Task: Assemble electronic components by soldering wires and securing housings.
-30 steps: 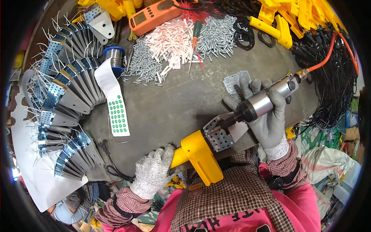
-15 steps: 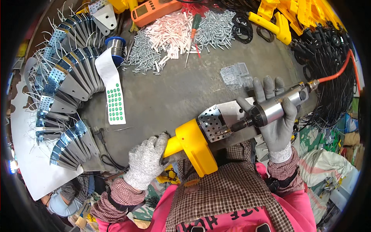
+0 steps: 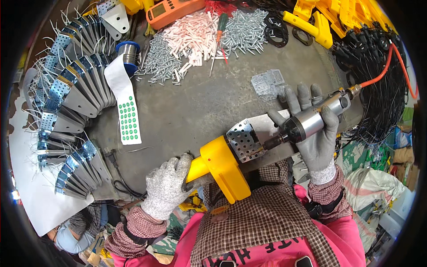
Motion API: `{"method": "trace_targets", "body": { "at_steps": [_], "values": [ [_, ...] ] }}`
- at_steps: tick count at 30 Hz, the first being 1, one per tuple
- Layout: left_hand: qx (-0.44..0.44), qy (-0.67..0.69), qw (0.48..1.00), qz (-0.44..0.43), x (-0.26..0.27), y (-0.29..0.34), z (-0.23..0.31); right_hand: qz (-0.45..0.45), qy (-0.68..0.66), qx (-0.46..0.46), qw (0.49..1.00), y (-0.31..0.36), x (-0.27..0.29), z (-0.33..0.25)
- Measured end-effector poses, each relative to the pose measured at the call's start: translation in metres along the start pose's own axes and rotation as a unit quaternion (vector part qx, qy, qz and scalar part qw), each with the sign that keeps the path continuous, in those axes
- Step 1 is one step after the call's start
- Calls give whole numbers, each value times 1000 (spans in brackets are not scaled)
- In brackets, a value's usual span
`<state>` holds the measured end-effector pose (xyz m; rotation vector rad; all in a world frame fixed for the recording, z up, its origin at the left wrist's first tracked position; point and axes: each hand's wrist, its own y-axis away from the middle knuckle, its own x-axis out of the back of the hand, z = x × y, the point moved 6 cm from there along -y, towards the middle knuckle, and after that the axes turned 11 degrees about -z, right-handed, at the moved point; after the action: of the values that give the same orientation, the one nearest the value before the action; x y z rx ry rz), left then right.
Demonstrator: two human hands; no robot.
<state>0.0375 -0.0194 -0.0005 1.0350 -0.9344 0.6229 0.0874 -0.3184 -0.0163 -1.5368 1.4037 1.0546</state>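
My left hand (image 3: 168, 184), in a grey speckled glove, is closed round the handle of a yellow plastic housing (image 3: 226, 171) at the table's near edge. Joined to the housing is a metal plate assembly with a perforated shiny cover (image 3: 245, 140). My right hand (image 3: 313, 144), gloved too, supports a silver air screwdriver (image 3: 312, 123), one digit hooked over its body and the other fingers stretched out beyond it. The driver's tip meets the side of the perforated cover; the exact contact point is too small to make out.
Along the left stand rows of metal plates with white wires (image 3: 82, 86), beside a solder spool (image 3: 129, 55) and a sticker strip (image 3: 128, 118). Screws (image 3: 244, 33), pale sleeves (image 3: 193, 35) and a hand screwdriver (image 3: 221, 27) lie at the back. Black cables (image 3: 378, 89) and an orange hose (image 3: 384, 69) are right.
Both hands keep their hold, and the driver stays against the perforated cover. The table and its items sit slightly further left in the view. The orange hose bends a little differently.
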Motion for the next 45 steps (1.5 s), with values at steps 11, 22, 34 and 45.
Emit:
{"method": "trace_targets", "body": {
  "at_steps": [11, 22, 34, 45],
  "values": [
    [-25, -42, 998, 26, 3, -3, 7, -63, -11, -7, 998, -4, 8, 11],
    [-25, 0, 997, 74, 7, 10, 5, 27, 133, -118, 984, -28, 26, -66],
    [4, 885, 463, -40, -61, 36, 40, -708, 633, 179, 259, -45, -216, 282],
    [-93, 751, 632, 165, 120, 48, -28, -512, 545, -103, 656, -126, -388, 193]
  ]
}}
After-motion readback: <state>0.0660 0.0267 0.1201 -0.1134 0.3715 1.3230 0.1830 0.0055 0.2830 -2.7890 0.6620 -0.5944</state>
